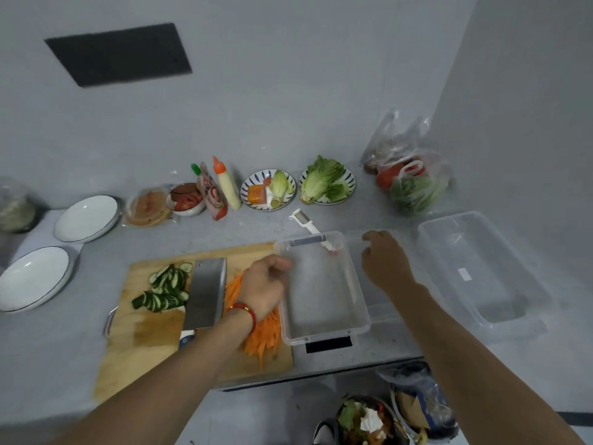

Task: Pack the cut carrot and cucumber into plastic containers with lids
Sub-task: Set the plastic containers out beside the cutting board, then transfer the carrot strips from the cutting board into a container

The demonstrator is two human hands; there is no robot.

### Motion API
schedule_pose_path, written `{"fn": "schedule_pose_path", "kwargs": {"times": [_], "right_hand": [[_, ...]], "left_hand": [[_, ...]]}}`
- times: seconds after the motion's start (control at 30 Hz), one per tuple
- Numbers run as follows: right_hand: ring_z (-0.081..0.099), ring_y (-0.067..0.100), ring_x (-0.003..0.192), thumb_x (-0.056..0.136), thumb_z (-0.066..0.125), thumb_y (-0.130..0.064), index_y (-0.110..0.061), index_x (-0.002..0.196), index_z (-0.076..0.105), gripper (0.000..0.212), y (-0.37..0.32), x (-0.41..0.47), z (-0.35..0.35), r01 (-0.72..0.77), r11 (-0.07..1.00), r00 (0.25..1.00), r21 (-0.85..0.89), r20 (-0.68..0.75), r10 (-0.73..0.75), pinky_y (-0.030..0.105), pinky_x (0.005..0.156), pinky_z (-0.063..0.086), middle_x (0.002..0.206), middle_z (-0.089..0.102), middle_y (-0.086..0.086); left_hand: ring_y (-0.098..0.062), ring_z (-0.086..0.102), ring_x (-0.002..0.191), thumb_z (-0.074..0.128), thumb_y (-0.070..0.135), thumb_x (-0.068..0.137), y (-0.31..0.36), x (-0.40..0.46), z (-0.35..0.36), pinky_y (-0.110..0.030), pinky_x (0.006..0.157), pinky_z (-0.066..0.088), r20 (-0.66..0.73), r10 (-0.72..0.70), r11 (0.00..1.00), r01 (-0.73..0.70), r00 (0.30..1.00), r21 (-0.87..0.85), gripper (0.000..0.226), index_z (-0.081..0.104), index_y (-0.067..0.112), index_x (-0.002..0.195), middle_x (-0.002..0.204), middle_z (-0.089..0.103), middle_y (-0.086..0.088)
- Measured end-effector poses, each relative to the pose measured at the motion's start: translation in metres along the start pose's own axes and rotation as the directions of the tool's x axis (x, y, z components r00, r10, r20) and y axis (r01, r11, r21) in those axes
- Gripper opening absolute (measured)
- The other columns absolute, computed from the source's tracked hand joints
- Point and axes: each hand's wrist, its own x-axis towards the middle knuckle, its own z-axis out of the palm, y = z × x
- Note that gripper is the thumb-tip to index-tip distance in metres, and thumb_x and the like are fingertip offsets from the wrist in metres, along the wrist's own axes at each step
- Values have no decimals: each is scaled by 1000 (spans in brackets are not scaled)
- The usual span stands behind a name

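A single head-worn wide-angle camera looks forward and steeply down from above the near edge of the grey speckled counter [224, 226], close over it. It faces the pale back wall, with the right-hand corner in view; both forearms enter from the bottom, and floor shows below the near edge.

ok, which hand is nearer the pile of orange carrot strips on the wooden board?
Left. The left hand is directly over the orange carrot strips, at the clear plastic container's left rim. The right hand is beyond that container's far side, well away.
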Motion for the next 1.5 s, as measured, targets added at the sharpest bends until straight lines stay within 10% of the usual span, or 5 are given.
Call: {"fn": "schedule_pose_path", "kwargs": {"times": [0.3,0.57,1.0,1.27,1.5], "right_hand": [[69,24,101,100,56,-19,-18,116,71,22,-166,-60,70,497,852,823,163,222,-522,38,87,57,112,74,4],[68,33,107,101,57,-30,-8,120,62,30,-253,-127,192,363,932,768,-16,571,-289,39,82,56,116,69,15],[64,40,118,103,48,-7,0,143,34,43,-308,-156,241,-243,962,932,-124,246,267,45,94,53,144,47,23],[64,30,90,95,63,-9,-9,131,45,40,-291,-179,219,-139,987,990,75,-16,141,26,66,42,123,51,14],[64,25,99,101,60,-16,-15,135,57,34,-280,-184,220,-94,972,992,216,-63,110,28,83,48,120,60,6]], "left_hand": [[-21,66,95,55,6,92,-83,-17,-104,-33,92,54,-288,-299,951,310,910,-9,20,71,16,97,99,71,-3],[-23,64,107,70,9,79,-152,-9,-183,-28,93,49,-248,-208,943,262,946,207,29,65,22,105,111,69,-4],[-27,26,140,66,59,65,-224,65,-222,-43,115,33,248,246,764,-345,937,545,95,29,25,146,148,29,-1],[-28,8,150,56,88,51,-232,97,-219,-54,120,16,427,244,618,-479,871,623,128,10,27,154,161,12,0],[-20,6,152,61,86,53,-231,123,-207,-56,121,11,538,266,584,-578,800,570,126,15,26,154,163,14,3]]}}
